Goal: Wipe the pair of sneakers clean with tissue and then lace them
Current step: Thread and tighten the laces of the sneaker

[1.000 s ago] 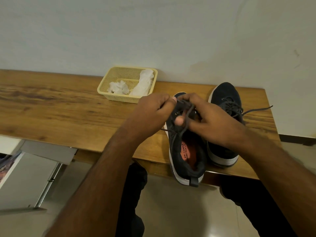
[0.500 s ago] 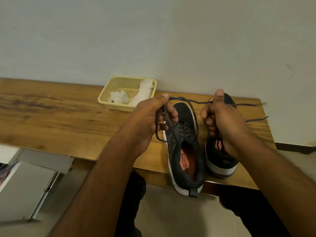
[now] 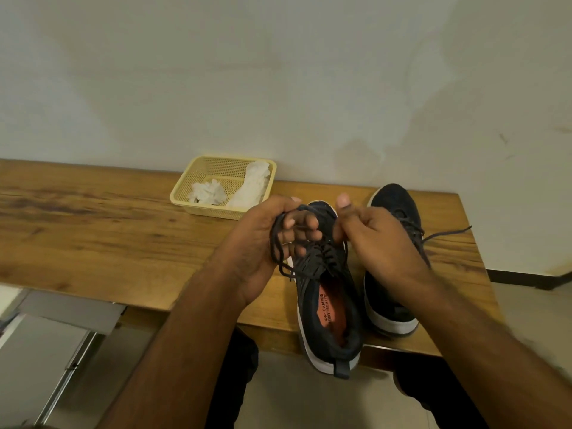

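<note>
Your left hand [image 3: 263,243] holds a loop of the dark lace [image 3: 280,243], with the fingers curled around it and the thumb on top. Your right hand [image 3: 374,239] pinches the other end just at 3 o'clock from it, with fingers curled and thumb up. Both hands hover above the tongue of the near sneaker [image 3: 328,308]. This sneaker lies on the wooden table [image 3: 93,230], and its heel hangs over the front edge at 6 o'clock. The first risk, I think, is here: if you pull the knot hard toward yourself, the shoe may slide off the edge. The loop also looks slack, so it may slip from your fingers before the knot closes, and then you must form it again. The second sneaker [image 3: 393,274] stands at 3 o'clock, touching the first, and its loose lace end [image 3: 448,235] lies on the table toward 2 o'clock; your right wrist may catch it. The basket [image 3: 182,190] with the tissue [image 3: 210,193] is at 11 o'clock, well apart from your hands.
</note>
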